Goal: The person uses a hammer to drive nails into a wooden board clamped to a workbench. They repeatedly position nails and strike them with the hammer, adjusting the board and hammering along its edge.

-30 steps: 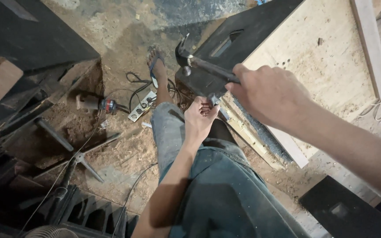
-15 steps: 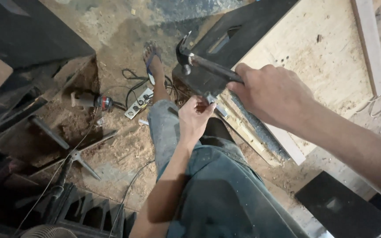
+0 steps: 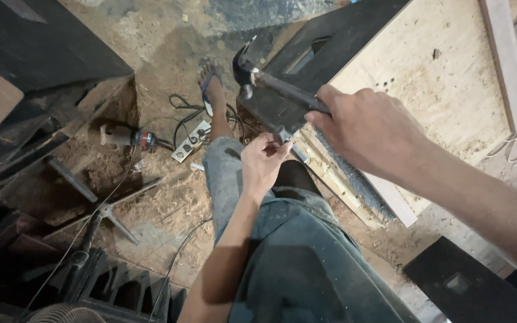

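My right hand point(image 3: 366, 128) grips the dark handle of a claw hammer point(image 3: 270, 81), its head raised over the corner of a black-faced plywood panel point(image 3: 426, 78). Just below the hammer, my left hand point(image 3: 262, 160) pinches something small, maybe a nail, against the panel's corner; the object is too small to make out. My knee in dusty jeans point(image 3: 282, 239) is under the left arm, and my foot in a blue sandal point(image 3: 210, 90) rests on the sawdust floor.
A white power strip point(image 3: 190, 141) with black cables lies by the foot, near a power tool point(image 3: 130, 139). Dark boards point(image 3: 43, 48) stack at left, a fan grille point(image 3: 61, 314) at the bottom left, a black panel point(image 3: 468, 287) at the bottom right.
The hammer has swung up slightly and the view has shifted a little. My left hand has stayed at the panel's corner.
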